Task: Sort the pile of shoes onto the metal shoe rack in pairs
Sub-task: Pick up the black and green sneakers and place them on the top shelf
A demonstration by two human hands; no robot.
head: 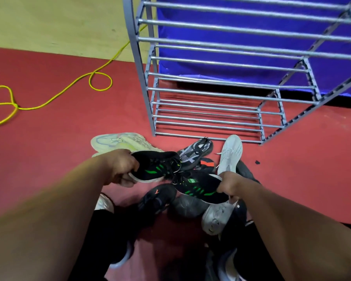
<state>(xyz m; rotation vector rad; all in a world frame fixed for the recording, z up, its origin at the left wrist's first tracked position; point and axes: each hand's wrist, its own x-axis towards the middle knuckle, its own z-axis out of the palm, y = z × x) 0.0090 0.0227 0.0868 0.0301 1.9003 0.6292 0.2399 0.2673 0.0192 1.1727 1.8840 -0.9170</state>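
My left hand (121,168) grips the heel of a black sneaker with green stripes (156,166), held above the floor. My right hand (230,184) holds the matching black and green sneaker (199,188) by its heel. The two shoes meet toe to toe over the pile of shoes (190,203) on the red floor. The grey metal shoe rack (211,92) stands just beyond the pile, and every bar shelf in view is bare.
Around the pile lie a pale yellow-green sneaker (118,141), a grey knit shoe (196,151), a white sneaker (230,155) and a silver one (216,217). A yellow cable (69,88) loops across the floor at left. A blue cloth (251,49) hangs behind the rack.
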